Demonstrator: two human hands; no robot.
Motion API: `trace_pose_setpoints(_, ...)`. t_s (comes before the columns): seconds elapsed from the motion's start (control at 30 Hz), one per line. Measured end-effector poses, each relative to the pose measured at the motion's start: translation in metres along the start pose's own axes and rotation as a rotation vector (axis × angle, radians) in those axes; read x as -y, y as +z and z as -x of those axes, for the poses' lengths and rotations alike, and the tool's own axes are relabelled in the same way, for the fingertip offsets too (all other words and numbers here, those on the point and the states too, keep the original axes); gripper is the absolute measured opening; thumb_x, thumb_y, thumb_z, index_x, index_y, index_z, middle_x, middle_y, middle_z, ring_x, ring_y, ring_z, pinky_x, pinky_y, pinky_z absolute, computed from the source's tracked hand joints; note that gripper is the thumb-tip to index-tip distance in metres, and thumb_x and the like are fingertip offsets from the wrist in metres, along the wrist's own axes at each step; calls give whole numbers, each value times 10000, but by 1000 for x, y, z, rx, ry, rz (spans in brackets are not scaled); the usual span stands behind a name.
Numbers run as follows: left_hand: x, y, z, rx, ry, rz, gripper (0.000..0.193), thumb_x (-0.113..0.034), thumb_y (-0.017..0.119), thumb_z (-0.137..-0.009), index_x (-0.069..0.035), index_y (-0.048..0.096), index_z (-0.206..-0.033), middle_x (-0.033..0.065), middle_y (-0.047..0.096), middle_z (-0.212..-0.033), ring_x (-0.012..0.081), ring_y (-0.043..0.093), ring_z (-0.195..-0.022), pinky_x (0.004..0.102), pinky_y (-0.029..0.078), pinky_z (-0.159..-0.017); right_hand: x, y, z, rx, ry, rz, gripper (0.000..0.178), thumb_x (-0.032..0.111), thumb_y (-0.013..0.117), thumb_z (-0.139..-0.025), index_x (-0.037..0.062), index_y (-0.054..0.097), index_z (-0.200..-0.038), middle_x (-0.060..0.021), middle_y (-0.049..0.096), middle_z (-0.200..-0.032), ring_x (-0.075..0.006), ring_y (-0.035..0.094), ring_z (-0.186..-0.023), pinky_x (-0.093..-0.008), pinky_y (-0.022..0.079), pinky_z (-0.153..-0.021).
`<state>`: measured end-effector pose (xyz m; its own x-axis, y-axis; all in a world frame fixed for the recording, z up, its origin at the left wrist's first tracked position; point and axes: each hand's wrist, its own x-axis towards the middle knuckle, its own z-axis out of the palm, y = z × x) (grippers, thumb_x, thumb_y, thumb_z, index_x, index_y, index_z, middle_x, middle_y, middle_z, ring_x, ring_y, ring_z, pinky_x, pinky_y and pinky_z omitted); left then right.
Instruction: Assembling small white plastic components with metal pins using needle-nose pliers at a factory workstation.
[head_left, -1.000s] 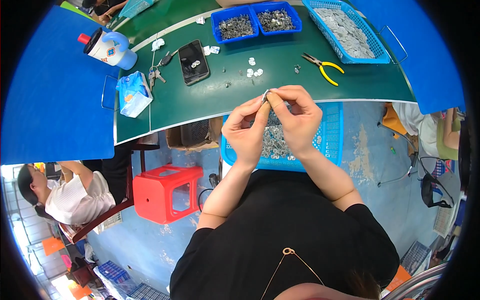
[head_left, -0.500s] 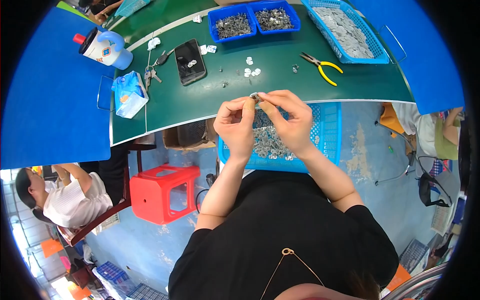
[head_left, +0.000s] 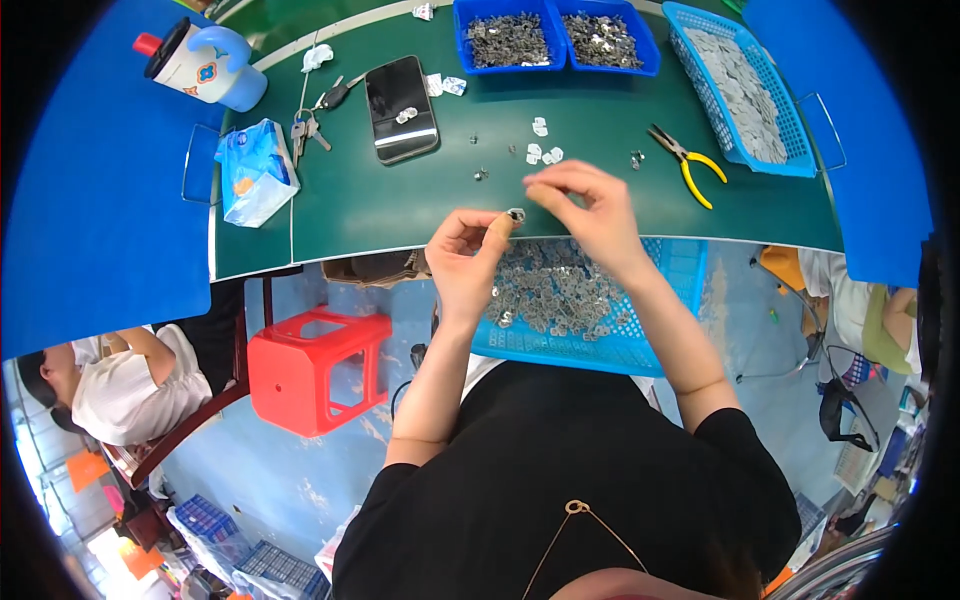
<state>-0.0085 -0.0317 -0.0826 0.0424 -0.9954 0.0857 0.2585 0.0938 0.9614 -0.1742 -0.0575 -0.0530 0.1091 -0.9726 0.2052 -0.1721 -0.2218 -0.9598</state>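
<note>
Pinching a small metal piece (head_left: 516,215) by the near edge of the green table (head_left: 370,205), left hand (head_left: 466,258) has thumb and finger clamped on it. Right hand (head_left: 602,215) is just right, blurry, can't tell if it's gripping anything.

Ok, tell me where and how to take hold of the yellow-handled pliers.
Best gripped, I'd say, around both yellow handles, coming from the near right with the right hand. The pliers lie on the green table, nose pointing away and left, handles splayed toward the near right; small metal parts sit by the nose.
</note>
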Motion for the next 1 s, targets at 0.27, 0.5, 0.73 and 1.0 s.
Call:
trace_pose_setpoints(0.27, -9, 0, -18, -65, -89, -4, 127, -3, 655, -841, 26, 629, -963, 61, 663, -851, 70, 617, -754, 200, 513, -626, -38, 0, -61, 83, -334, 727, 180, 85, 703, -749, 33, 681, -920, -81, 626, -878, -232, 583, -925, -351, 485, -770)
trace_pose_setpoints(0.5, -16, 0, -29, -117, -133, 49, 124, 3, 651, -842, 39, 635, -960, 81, 672, -876, 96, 636, -788, 213, 530, -680, -10, 4, -56, -40, -402, 551, 169, 20, 710, -719, 33, 687, -886, -80, 635, -867, -234, 602, -852, -319, 495, -720)
trace_pose_setpoints(0.73, -13, 5, -32, -82, -117, 70, 254, 14, 627, -857, 78, 608, -1102, 148, 666, -971, 169, 652, -876, 288, 554, -797, 17, 7, -34, -2, -573, 485, 239, -20, 726, -678, 48, 694, -905, -65, 644, -924, -255, 606, -849, -333, 504, -715)
trace_pose_setpoints(1.0, -17, 9, -27, -71, -122, 112, 266, 20, 618, -862, 86, 601, -1119, 157, 663, -988, 174, 648, -893, 291, 548, -823, 17, 6, -35, -11, -657, 607, 235, -17, 734, -665, 45, 683, -886, -62, 641, -917, -259, 606, -847, -341, 496, -699)
